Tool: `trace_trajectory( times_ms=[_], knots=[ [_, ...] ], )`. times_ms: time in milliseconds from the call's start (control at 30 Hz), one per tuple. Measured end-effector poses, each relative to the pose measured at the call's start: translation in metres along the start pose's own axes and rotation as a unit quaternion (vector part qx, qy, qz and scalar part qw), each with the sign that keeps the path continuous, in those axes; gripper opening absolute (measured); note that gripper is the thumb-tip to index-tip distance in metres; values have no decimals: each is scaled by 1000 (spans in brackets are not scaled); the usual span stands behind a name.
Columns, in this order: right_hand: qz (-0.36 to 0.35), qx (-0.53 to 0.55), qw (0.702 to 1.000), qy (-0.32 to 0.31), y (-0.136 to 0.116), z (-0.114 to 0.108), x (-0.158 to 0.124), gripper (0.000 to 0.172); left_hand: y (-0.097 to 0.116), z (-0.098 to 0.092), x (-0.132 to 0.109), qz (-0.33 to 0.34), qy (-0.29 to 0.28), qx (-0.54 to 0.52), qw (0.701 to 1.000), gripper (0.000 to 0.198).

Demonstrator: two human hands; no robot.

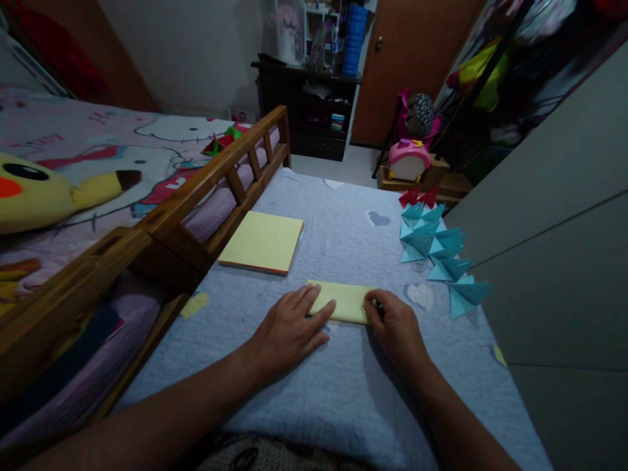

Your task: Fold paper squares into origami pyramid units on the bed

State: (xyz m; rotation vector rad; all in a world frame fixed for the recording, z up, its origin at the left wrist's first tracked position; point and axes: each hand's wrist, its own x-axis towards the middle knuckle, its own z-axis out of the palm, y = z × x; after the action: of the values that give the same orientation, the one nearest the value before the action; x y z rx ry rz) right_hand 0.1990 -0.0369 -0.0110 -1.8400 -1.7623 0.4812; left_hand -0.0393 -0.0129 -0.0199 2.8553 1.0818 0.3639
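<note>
The paper [348,302] was pale yellow and looked folded into a long, narrow strip, with nearly straight long edges. It lay flat on the blue cloth [338,386], its length going from left to right, between the two hands. The left hand [289,330] was flat with its fingers somewhat spread, and some fingertips rested upon the left end of the paper. The right hand [395,320] was curled, and its thumb and finger held the right end in a narrow pinch; how firmly, I cannot tell. The stack [262,242], yellow on top, lay beyond the left hand, apart from the paper.
</note>
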Motion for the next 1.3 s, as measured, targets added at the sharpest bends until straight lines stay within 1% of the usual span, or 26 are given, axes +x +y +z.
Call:
trace_trajectory(
  times_ms=[133, 300, 500, 700, 767, 967, 1033, 1167, 1300],
  knots=[
    [-5, 8, 1000, -6, 1, -2, -1, 20, -1, 1, -1, 5, -12, 8, 1000, 56],
    [-26, 8, 999, -18, 3, -2, -3, 20, -1, 0, 0, -1, -28, 10, 1000, 52],
    [-31, -3, 999, -21, 4, -1, -5, 19, 0, -1, 0, -7, -34, 18, 999, 51],
    [-49, -5, 999, -7, 4, 0, -9, 20, -1, 1, 0, -3, -37, 24, 999, 49],
    [-62, -12, 998, -9, 2, 0, -11, 21, -1, 2, -1, -4, -31, 22, 999, 48],
    [-132, -71, 988, -33, -1, -2, -15, 22, -1, 5, -3, -6, -23, 31, 999, 48],
    [-127, -62, 990, -24, 1, -1, -15, 21, -1, 5, -3, -3, -24, 33, 999, 49],
    [-93, -35, 995, 6, 4, 1, -15, 21, -2, 6, -3, 0, -24, 35, 999, 50],
    [-68, -28, 997, 13, 4, 2, -14, 22, -2, 7, -4, -2, -19, 35, 999, 48]
  ],
)
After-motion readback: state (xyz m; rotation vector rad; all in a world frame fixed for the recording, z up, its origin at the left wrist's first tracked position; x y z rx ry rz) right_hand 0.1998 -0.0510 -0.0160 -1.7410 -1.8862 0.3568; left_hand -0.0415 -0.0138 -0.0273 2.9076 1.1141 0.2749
